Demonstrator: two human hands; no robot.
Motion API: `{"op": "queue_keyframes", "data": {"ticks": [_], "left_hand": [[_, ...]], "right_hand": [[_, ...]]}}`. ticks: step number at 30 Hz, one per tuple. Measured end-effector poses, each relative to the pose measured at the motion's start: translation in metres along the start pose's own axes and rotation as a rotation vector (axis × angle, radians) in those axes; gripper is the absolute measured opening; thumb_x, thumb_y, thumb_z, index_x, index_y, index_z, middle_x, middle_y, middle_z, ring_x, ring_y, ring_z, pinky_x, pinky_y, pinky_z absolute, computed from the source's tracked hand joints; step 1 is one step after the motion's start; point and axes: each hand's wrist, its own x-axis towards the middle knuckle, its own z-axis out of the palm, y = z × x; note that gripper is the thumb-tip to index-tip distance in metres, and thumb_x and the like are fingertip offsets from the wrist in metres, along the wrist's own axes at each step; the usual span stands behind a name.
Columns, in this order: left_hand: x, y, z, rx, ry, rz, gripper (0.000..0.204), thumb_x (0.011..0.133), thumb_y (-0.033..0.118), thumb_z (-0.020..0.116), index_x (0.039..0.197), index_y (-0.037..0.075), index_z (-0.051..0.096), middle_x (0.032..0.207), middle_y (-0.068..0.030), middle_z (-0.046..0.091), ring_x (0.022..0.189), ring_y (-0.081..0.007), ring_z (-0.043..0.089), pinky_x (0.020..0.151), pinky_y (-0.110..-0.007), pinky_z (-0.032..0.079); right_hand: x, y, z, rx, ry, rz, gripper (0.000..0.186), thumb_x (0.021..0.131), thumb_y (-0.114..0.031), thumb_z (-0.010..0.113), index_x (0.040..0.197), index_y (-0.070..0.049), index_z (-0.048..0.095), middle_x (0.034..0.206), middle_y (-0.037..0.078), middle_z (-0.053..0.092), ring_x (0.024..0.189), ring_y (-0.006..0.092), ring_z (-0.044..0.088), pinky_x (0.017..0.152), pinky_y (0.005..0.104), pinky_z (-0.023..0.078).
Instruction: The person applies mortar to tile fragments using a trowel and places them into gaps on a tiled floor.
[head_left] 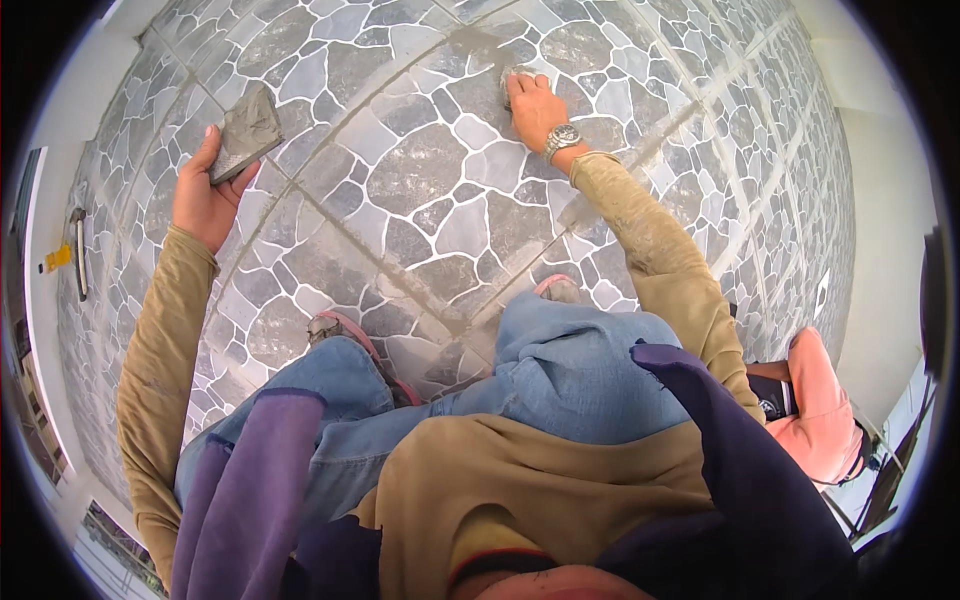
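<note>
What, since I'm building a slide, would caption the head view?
Above a stone-patterned floor, the left hand holds a grey block; the right hand partly covers a greyish lump.

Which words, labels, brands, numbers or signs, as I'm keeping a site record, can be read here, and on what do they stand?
No text can be read.
Silver wristwatch: dial too small to read.
Dark cloth with a pale mark, by the person in pink: too small to make out.
Yellow item at far left: dark marks, too small.
Grey block in the left hand: line marks, no readable lettering.
</note>
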Motion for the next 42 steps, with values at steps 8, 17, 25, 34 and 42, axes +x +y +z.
{"op": "queue_keyframes", "data": {"ticks": [8,17,25,34,42], "left_hand": [[0.001,0.006,0.018,-0.01,-0.08,0.02,0.037,0.106,0.032,0.051,0.126,0.002,0.058,0.122,-0.0105,0.067,0.106,-0.0206,0.069,0.085,-0.034,0.063],[-0.003,-0.015,0.007,0.028,-0.069,0.006,0.037,0.106,0.031,0.05,0.127,0.001,0.057,0.123,-0.0109,0.067,0.108,-0.0226,0.069,0.087,-0.035,0.062],[0.018,-0.018,0.011,0.009,-0.102,-0.014,0.036,0.106,0.03,0.051,0.126,0.001,0.058,0.124,-0.0111,0.066,0.109,-0.0229,0.069,0.088,-0.035,0.062],[-0.014,-0.01,-0.021,0.024,-0.09,-0.009,0.036,0.106,0.03,0.052,0.125,0.0,0.058,0.12,-0.011,0.068,0.104,-0.0206,0.07,0.084,-0.033,0.063],[-0.026,-0.016,-0.062,-0.007,0.018,-0.02,0.033,0.106,0.029,0.053,0.124,0.002,0.06,0.121,-0.0091,0.068,0.104,-0.0197,0.07,0.082,-0.032,0.063]], "right_hand": [[0.108,0.01,-0.016,0.028,-0.052,-0.166,0.05,0.076,-0.006,0.06,0.123,-0.021,0.07,0.103,0.007,0.073,0.102,0.0277,0.061,0.079,0.0401,0.057],[0.083,0.034,-0.024,0.08,-0.221,-0.271,0.03,0.088,-0.023,0.06,0.115,-0.017,0.073,0.101,0.015,0.073,0.096,0.0339,0.067,0.084,0.046,0.055],[-0.061,0.104,-0.04,0.006,-0.34,-0.387,0.058,0.072,0.0,0.063,0.124,-0.023,0.069,0.105,0.008,0.072,0.099,0.0283,0.062,0.079,0.0398,0.056],[-0.064,0.092,-0.073,0.239,-0.393,0.096,0.06,0.071,-0.001,0.052,0.124,-0.022,0.071,0.092,0.019,0.07,0.088,0.0374,0.068,0.079,0.0451,0.056],[-0.062,0.046,-0.075,0.325,-0.333,0.237,0.042,0.086,-0.033,0.067,0.119,-0.008,0.07,0.113,0.017,0.073,0.103,0.0347,0.069,0.089,0.0453,0.054]]}}
